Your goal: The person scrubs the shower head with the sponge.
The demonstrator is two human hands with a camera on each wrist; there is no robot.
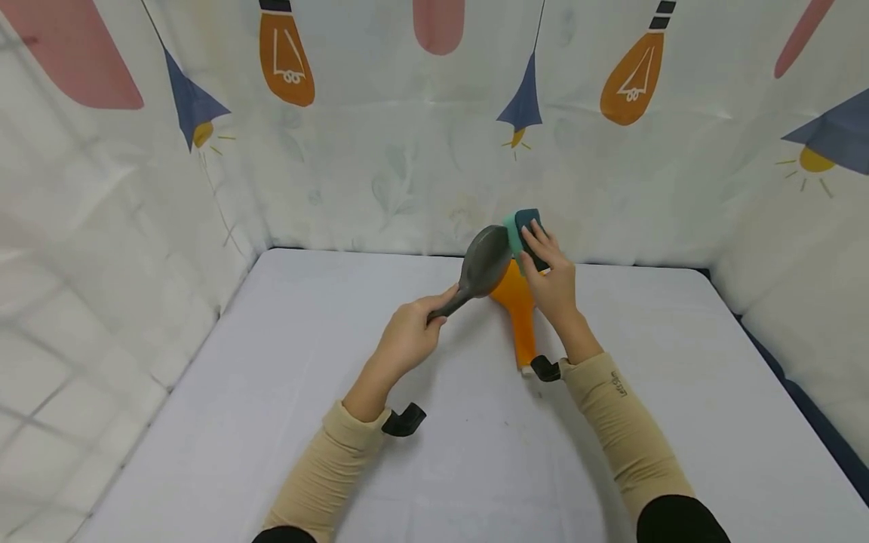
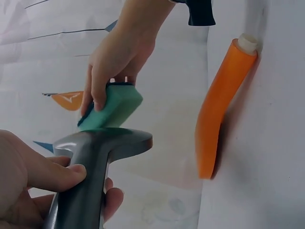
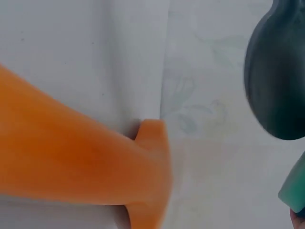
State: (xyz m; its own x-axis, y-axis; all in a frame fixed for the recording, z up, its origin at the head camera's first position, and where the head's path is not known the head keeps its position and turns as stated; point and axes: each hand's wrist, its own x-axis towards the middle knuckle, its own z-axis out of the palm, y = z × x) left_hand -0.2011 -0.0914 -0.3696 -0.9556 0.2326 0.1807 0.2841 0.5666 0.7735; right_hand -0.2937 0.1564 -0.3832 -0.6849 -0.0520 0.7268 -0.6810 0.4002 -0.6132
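Observation:
My left hand (image 1: 409,335) grips the handle of a dark grey spoon-shaped tool (image 1: 486,260), its smooth oval head tilted up and away. In the left wrist view, my thumb lies along the tool's handle near the shoulders of the head. My right hand (image 1: 553,285) holds a two-layer sponge (image 1: 529,226), green with a dark scouring side, against the right edge of the tool's head. Beneath these lies an orange tool (image 1: 521,320) with a wide head and a white-tipped handle, on the table; the sponge and the grey tool partly cover its head.
A white-covered table (image 1: 326,339) spreads around both arms. Behind it hangs a white cloth wall (image 1: 421,166) printed with lamps and bulbs, meeting the table's far edge close beyond the tools. Cloth also closes off the left and right sides.

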